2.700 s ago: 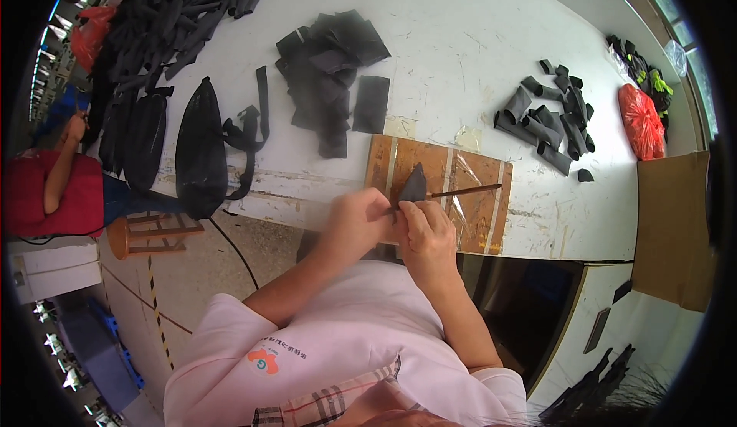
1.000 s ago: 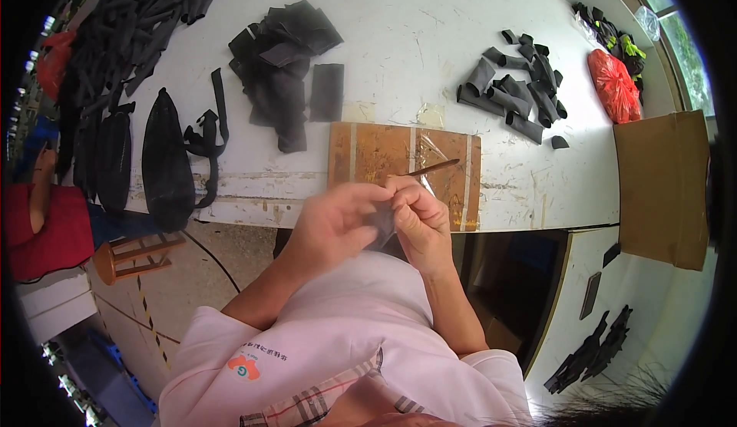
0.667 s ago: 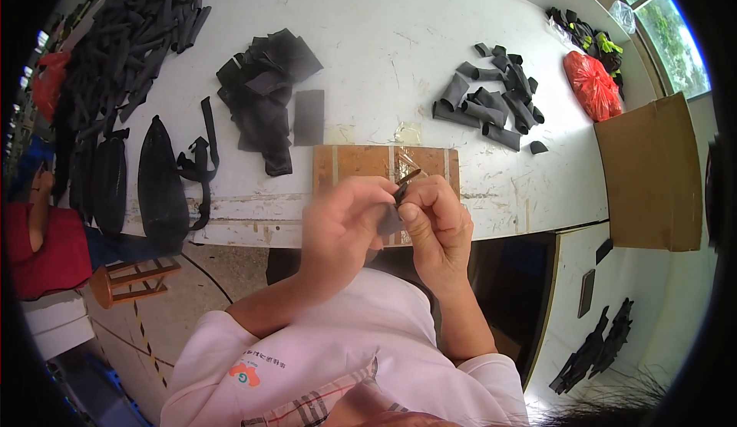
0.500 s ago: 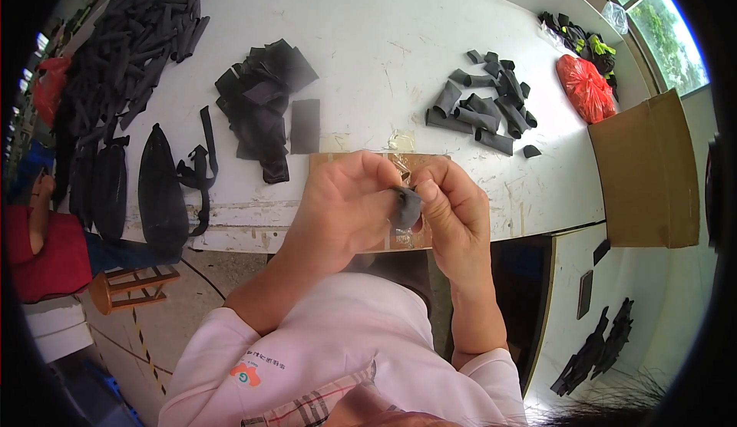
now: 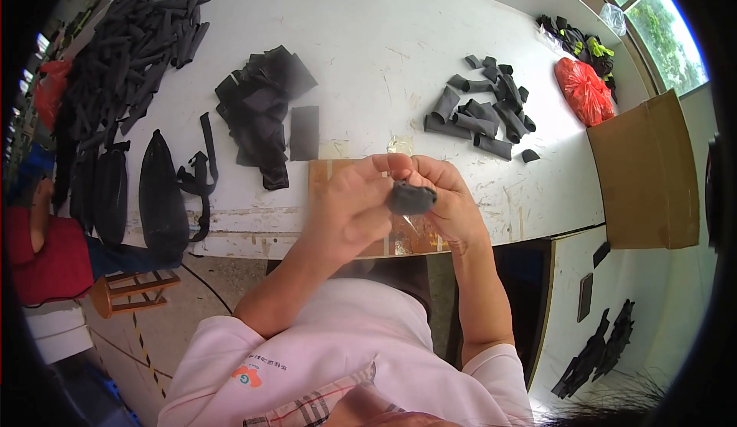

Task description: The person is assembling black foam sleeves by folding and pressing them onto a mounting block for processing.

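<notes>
Both hands meet just above the near edge of the white table [image 5: 368,36]. The left hand [image 5: 349,212] and the right hand [image 5: 449,208] are each closed on a small dark grey foam piece [image 5: 411,197], pinched between their fingertips over a brown board [image 5: 326,172] lying at that edge. Far left sits a pile of flat black pieces [image 5: 261,101]; far right, a cluster of grey rolled pieces [image 5: 484,112]. Between the two piles the tabletop is bare. A brown cardboard box [image 5: 645,174] stands past the table's right edge.
</notes>
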A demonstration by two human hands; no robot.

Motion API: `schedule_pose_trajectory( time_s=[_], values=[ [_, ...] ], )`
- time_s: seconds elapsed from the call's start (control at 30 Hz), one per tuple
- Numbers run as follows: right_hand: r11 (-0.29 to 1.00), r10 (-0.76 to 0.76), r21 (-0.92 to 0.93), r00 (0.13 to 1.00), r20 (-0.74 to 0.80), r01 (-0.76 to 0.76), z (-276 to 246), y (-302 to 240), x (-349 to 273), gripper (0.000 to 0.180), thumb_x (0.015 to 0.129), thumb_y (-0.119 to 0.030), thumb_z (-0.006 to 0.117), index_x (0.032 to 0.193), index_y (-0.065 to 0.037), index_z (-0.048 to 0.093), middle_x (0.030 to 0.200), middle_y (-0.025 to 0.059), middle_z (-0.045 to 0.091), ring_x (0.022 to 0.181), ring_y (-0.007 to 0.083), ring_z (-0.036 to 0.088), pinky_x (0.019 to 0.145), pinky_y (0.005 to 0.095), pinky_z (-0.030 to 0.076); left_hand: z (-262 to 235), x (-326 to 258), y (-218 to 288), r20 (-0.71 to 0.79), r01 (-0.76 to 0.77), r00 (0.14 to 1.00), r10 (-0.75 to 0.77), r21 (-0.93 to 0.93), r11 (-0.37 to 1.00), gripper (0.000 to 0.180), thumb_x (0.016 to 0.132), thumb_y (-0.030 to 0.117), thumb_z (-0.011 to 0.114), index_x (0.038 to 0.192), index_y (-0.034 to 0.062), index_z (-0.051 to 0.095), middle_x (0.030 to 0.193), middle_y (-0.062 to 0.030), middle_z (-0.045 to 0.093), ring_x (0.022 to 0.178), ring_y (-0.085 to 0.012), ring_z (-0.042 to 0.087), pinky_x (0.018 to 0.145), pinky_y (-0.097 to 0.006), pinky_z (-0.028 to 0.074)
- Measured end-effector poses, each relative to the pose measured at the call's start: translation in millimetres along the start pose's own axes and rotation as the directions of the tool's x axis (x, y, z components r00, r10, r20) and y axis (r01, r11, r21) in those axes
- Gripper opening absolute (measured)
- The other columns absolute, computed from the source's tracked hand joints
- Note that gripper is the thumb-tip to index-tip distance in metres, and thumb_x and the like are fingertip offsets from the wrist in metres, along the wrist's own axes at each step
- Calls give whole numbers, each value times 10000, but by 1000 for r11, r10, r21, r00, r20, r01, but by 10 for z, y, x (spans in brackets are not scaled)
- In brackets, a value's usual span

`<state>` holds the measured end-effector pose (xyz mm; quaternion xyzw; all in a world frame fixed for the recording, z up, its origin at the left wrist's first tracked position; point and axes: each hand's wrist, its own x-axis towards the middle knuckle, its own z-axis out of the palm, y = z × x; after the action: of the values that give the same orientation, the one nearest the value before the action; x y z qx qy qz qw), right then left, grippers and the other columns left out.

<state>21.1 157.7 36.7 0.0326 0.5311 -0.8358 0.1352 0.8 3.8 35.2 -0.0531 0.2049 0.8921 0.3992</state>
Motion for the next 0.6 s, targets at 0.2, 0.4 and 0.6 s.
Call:
schedule_pose_trajectory(
  time_s=[0.2, 0.4, 0.6],
  values=[
    [997, -71, -20, 995, 66, 73, -181, 363, 35, 223, 863, -267, 534, 762, -69, 524, 665, -42, 485, 592, 50, 418, 534, 188, 358, -179, -8, -60, -28, -185, 976, 218, 433, 882, 189, 862, 22, 462, 1051, 9, 469, 694, -46, 538, 344, -8, 285, 323, -149, 227],
    [990, -82, -113, 996, 33, 85, -28, 74, 88, 234, 867, -250, 529, 759, -43, 519, 644, -21, 471, 581, 61, 416, 526, 194, 359, -65, 193, 129, -58, 69, 994, -96, -360, 930, 200, 897, 63, 386, 1061, -11, 474, 686, -79, 551, 325, -17, 282, 313, -159, 228],
    [1000, -7, 14, 997, 78, 6, -278, 362, 54, 230, 854, -268, 545, 751, -65, 519, 664, -18, 471, 603, 68, 445, 550, 205, 377, -328, 134, -165, -61, -72, 996, 65, -124, 990, 197, 873, 44, 435, 1059, -8, 476, 788, -91, 584, 339, -19, 318, 327, -160, 257]
  ],
)
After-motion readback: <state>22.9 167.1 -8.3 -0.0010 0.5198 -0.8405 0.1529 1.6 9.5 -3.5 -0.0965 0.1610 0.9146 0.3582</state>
